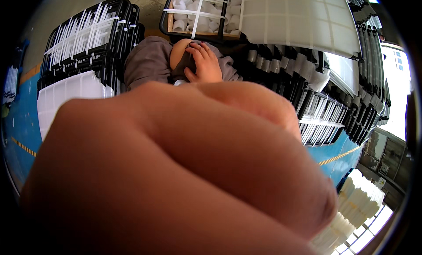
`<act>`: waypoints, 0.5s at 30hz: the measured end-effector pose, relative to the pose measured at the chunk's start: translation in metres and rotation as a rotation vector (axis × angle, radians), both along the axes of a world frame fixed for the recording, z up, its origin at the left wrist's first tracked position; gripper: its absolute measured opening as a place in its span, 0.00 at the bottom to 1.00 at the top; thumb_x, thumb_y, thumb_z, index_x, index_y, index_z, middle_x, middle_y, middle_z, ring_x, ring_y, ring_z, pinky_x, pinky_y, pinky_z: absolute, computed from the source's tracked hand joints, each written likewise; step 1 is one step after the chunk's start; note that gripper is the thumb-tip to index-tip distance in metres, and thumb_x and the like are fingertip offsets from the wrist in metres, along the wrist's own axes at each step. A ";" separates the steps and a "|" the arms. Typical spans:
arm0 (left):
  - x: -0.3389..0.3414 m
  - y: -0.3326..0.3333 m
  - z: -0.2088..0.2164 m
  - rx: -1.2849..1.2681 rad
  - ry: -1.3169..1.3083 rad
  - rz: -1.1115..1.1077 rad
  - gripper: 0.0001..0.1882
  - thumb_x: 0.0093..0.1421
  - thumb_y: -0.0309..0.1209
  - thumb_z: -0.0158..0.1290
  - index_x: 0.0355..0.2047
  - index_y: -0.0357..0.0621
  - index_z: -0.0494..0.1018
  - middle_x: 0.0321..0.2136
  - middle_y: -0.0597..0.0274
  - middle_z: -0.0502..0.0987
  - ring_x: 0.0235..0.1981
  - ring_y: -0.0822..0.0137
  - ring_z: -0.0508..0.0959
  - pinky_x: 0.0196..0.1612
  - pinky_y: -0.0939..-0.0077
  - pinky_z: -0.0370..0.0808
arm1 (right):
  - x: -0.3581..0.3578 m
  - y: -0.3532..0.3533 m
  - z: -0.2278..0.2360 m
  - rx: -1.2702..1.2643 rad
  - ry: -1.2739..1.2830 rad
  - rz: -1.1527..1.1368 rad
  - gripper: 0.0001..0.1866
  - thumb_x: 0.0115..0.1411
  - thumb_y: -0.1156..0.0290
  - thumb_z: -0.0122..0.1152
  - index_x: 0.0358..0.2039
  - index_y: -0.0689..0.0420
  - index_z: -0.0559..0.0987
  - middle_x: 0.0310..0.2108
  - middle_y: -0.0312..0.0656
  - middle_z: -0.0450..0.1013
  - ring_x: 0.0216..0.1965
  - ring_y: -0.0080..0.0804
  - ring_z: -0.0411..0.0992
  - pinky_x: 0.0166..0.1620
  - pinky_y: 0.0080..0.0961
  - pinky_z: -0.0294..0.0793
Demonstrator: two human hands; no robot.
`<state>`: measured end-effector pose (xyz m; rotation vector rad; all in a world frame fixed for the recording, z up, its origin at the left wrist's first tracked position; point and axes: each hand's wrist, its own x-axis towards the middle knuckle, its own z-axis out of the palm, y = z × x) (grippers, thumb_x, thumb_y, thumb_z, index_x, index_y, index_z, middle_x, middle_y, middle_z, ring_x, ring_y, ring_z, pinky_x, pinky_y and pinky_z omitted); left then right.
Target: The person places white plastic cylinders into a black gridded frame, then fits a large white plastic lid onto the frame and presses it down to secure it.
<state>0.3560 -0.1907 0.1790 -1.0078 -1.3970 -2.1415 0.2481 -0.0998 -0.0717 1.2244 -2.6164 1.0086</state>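
Two hands: left hand (132, 171), blurred, filling six o'clock; right hand (205, 66), near twelve, upon grey trousers (147, 59). Whether either grips anything cannot be told.

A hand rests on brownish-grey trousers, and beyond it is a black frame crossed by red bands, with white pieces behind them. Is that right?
Not quite: the head view shows the bands are white, not red. The hand does rest on brownish-grey trousers, and the black frame is beyond it, with white pieces behind the bands.
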 end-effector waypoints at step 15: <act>-0.011 0.005 -0.004 -0.048 0.080 -0.038 0.09 0.46 0.30 0.62 0.15 0.51 0.72 0.18 0.76 0.70 0.20 0.78 0.71 0.26 0.77 0.61 | -0.001 0.001 0.003 0.000 -0.016 0.003 0.28 0.42 0.66 0.61 0.47 0.52 0.68 0.53 0.44 0.63 0.57 0.50 0.57 0.57 0.41 0.56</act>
